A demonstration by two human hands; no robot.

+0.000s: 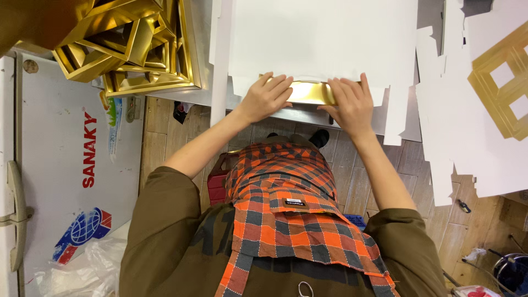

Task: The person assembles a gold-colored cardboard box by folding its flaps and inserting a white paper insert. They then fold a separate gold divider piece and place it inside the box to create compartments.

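My left hand (268,97) and my right hand (350,103) both press on a shiny gold folded card piece (311,92) at the near edge of a white table. Fingers of each hand lie flat over its ends, holding it down against a large white cardboard sheet (324,38) that covers the table in front of me. The middle of the gold piece shows between my hands; its ends are hidden under my fingers.
A pile of gold box frames (126,44) sits at the upper left. White die-cut cardboard sheets (462,110) and a gold lattice piece (503,77) lie to the right. A white chest freezer (60,165) stands on my left. I wear an orange plaid apron (286,209).
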